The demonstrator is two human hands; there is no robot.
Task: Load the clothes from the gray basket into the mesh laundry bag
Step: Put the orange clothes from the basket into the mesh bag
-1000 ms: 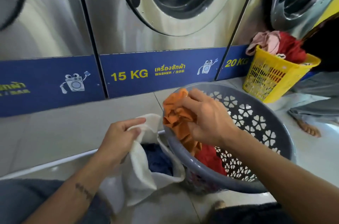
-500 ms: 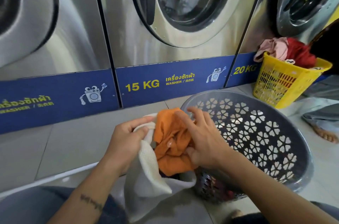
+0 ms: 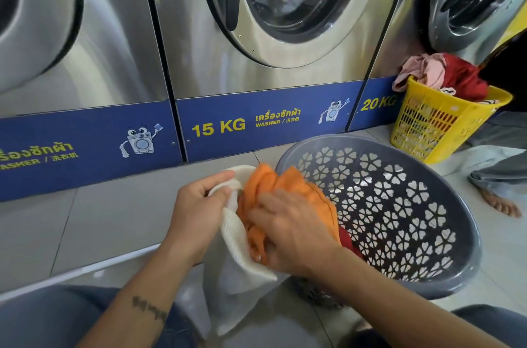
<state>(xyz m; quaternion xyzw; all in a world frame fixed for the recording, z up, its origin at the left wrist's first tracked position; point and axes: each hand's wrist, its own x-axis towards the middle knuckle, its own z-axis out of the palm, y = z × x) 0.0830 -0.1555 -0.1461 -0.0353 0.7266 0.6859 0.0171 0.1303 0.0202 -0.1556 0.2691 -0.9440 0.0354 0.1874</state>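
The white mesh laundry bag (image 3: pixel 236 267) hangs open in front of me on the floor. My left hand (image 3: pixel 199 205) grips its rim and holds the mouth open. My right hand (image 3: pixel 293 230) is closed on an orange garment (image 3: pixel 285 185) and presses it into the bag's mouth. The gray basket (image 3: pixel 413 222), with flower-shaped holes, lies tilted toward me just right of the bag. A bit of red cloth (image 3: pixel 346 239) shows inside it behind my right wrist.
Steel washers with a blue base strip (image 3: pixel 256 119) stand close ahead. A yellow basket (image 3: pixel 439 125) heaped with pink and red clothes sits at the right. Another person's bare foot (image 3: pixel 502 202) and trouser leg rest on the tiled floor (image 3: pixel 99 219) beside it.
My right hand carried the orange garment from above the gray basket leftward and down into the bag's mouth. My left hand kept hold of the bag's rim.
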